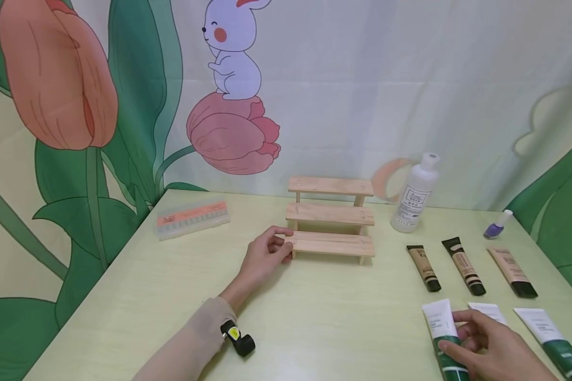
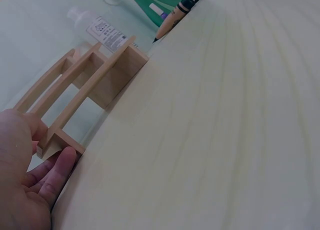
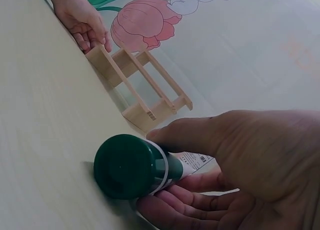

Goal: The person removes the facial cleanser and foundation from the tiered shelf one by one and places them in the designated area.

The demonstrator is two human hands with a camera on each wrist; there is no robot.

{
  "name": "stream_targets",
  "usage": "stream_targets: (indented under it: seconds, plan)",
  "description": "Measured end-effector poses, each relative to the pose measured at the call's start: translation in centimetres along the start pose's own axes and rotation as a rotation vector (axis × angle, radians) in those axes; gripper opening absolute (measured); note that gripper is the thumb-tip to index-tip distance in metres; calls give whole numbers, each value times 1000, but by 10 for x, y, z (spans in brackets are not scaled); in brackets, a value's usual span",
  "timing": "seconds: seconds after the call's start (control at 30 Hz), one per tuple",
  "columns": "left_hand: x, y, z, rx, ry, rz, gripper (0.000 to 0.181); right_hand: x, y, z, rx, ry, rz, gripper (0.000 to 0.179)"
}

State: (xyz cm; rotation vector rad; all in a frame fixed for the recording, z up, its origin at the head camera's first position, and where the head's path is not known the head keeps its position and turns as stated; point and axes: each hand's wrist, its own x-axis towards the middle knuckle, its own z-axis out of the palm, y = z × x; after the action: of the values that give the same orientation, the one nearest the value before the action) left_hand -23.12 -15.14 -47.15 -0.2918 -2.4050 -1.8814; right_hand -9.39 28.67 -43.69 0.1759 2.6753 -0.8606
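Observation:
A small three-step wooden shelf [image 1: 331,243] stands at the middle back of the table. My left hand [image 1: 263,255] grips the left end of its lowest step, with fingers around the end board [image 2: 69,140] in the left wrist view. At the front right, my right hand [image 1: 493,346] holds a white and green squeeze tube [image 1: 441,325] between thumb and fingers. Its round green cap [image 3: 125,167] faces the right wrist camera. Behind that hand lies a second white tube [image 1: 488,311], mostly hidden. Another white and green tube [image 1: 553,338] lies to its right.
Three beige tubes with black caps, one in the middle [image 1: 463,265], lie in a row at the right. Behind them stand a white bottle [image 1: 413,196] and a purple nail polish bottle [image 1: 498,225]. A clear flat case [image 1: 193,219] lies back left, before a printed curtain [image 1: 324,106].

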Motion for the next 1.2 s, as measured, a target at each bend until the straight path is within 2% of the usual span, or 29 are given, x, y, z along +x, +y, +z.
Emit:
stream_targets:
  seconds: [0.33,0.73,1.2]
  plan:
    - [0,-1,0,-6,3,-1,27,-2,0,-1,27,-22,20,88]
    - [0,-2,0,-1,7,-2,26,0,2,-6,0,-67,55,87]
    - [1,-2,-1,13,4,-13,25,1,3,-8,-96,-23,36,91]
